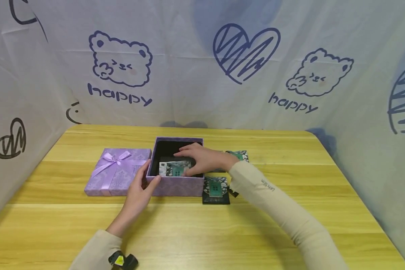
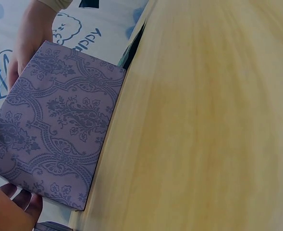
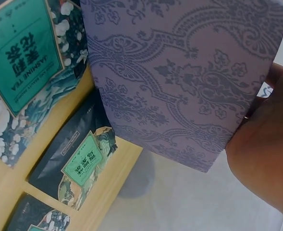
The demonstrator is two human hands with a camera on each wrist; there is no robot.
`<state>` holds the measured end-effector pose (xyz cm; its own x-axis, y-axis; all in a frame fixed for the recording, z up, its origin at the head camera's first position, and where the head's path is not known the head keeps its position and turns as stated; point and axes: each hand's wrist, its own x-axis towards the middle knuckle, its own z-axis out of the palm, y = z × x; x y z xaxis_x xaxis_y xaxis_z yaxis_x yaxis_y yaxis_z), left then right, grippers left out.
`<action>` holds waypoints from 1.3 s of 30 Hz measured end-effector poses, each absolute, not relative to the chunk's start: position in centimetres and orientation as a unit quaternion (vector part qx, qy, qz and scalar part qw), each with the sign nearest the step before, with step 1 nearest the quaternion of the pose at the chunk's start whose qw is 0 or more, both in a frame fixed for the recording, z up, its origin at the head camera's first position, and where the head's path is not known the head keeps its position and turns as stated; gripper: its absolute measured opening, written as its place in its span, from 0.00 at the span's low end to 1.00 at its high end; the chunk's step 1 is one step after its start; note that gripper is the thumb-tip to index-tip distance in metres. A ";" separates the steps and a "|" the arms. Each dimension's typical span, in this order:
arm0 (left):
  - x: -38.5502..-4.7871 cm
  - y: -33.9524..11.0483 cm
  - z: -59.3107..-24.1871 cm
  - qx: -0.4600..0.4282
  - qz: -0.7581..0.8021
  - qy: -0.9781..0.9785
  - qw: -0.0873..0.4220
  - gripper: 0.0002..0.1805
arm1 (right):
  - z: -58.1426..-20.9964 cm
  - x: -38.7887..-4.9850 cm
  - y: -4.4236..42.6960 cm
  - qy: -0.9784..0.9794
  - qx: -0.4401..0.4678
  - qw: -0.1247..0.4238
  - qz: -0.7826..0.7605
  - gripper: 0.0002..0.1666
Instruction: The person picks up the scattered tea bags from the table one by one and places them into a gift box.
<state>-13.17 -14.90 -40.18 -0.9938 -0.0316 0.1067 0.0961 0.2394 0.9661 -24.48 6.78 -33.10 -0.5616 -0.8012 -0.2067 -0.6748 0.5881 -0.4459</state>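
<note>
A purple patterned gift box (image 1: 179, 186) stands uncovered on the table, dark inside. My left hand (image 1: 140, 191) grips its front left corner, the thumb at the front rim and the fingers along the left side. Reaching in over the right wall is my right hand (image 1: 206, 159), fingers spread apart and the thumb at a tea packet (image 1: 173, 169). That packet, floral with a green label, lies inside near the front wall. In the right wrist view the box wall (image 3: 179, 82) hides the inside and the fingertips.
Left of the box lies its purple lid (image 1: 141, 153) with a ribbon bow. Several tea packets lie to the right, among them a black one (image 1: 216, 189) and one farther back (image 1: 237, 154). A jasmine tea packet (image 3: 26, 62) shows in the right wrist view. A printed curtain (image 1: 182, 75) hangs behind.
</note>
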 end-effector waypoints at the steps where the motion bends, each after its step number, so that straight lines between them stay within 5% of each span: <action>1: -13.2 -14.9 -40.2 -0.021 -0.616 -0.786 0.052 0.35 | -33.2 -24.4 6.8 0.869 -0.425 0.197 -0.160 0.40; 24: -13.2 -14.9 -40.4 -0.014 -0.624 -0.780 0.049 0.35 | -32.9 -25.6 11.6 0.868 -0.353 0.082 -0.339 0.32; 39: -13.4 -14.9 -40.4 -0.013 -0.618 -0.784 0.057 0.34 | -36.4 -27.0 17.5 0.913 -0.293 0.117 -0.259 0.38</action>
